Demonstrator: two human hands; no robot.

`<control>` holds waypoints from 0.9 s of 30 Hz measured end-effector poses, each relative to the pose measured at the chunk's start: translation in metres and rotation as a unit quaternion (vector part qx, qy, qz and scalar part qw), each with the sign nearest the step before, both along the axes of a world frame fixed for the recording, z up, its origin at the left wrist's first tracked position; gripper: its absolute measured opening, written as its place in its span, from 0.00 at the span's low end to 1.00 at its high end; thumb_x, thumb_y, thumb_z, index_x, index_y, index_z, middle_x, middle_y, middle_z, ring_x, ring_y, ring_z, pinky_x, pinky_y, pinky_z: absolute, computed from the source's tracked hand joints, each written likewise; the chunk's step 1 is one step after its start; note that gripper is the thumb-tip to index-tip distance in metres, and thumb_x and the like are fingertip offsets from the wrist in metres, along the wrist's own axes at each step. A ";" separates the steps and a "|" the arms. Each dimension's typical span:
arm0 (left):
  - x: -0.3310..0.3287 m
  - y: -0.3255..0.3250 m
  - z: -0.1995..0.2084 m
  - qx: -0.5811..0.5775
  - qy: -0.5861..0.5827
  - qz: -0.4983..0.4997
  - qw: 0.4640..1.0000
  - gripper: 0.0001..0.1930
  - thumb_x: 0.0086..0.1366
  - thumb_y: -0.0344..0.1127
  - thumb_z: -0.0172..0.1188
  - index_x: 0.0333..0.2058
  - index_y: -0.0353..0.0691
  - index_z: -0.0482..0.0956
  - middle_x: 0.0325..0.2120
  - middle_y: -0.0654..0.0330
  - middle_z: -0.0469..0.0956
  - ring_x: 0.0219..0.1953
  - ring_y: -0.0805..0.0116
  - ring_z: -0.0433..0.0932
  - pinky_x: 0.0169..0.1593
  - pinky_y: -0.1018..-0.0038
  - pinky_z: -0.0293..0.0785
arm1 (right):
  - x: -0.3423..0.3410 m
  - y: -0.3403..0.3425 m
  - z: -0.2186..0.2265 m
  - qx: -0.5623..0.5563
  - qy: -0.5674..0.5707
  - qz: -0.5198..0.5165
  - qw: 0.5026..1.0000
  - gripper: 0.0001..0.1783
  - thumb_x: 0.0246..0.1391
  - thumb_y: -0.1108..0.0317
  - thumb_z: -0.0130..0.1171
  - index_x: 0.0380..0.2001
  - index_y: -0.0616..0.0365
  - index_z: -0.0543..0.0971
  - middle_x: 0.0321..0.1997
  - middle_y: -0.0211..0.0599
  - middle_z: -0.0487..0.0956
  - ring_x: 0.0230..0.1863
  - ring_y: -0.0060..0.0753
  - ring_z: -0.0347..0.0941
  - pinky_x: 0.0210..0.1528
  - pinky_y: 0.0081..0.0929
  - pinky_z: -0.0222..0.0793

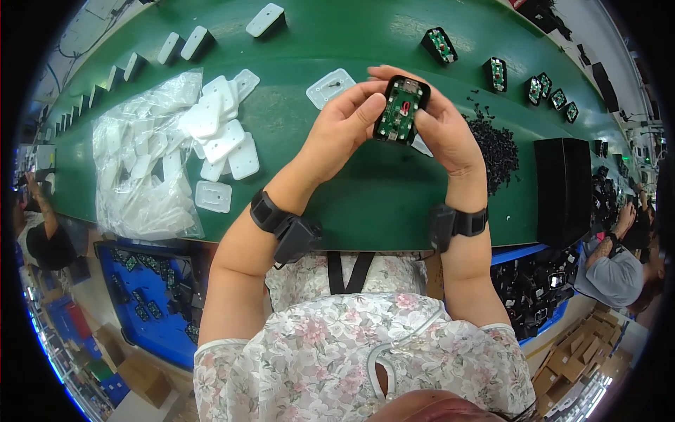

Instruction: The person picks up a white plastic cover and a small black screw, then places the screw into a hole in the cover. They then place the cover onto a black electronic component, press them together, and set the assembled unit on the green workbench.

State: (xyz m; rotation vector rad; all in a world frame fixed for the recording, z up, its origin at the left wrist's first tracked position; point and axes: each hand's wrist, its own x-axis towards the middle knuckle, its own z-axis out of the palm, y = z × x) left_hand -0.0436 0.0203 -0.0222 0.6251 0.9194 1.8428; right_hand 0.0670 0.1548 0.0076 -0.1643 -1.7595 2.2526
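Note:
Between both hands, over the green table, I hold a black plastic housing with a green circuit board (399, 112) set in it, its open side facing up. A small red wire loop stands out on the board. My left hand (346, 126) grips the housing's left edge, thumb on the rim. My right hand (447, 130) wraps round its right side, with the thumb at the edge. A white plastic cover (330, 88) lies on the table just beyond my left hand. Part of another pale piece (420, 145) shows beneath my right hand.
Loose white covers (225, 141) and a clear bag (140, 162) of more lie left. Small black parts (494, 151) are heaped right, beside a black box (564, 190). Board-filled housings (439, 46) stand far right; closed units (266, 21) line the far left. Blue bins (119, 309) flank me; people sit either side.

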 end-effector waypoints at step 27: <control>-0.006 -0.001 0.011 0.077 0.005 0.043 0.996 0.19 0.62 0.35 0.58 0.50 0.36 0.70 0.43 0.62 0.74 0.46 0.74 0.71 0.51 0.76 0.68 | -0.007 -0.034 -0.008 0.334 0.105 -0.365 0.863 0.08 0.57 0.68 0.54 0.38 0.60 0.75 0.36 0.35 0.74 0.31 0.24 0.69 0.29 0.19 0.66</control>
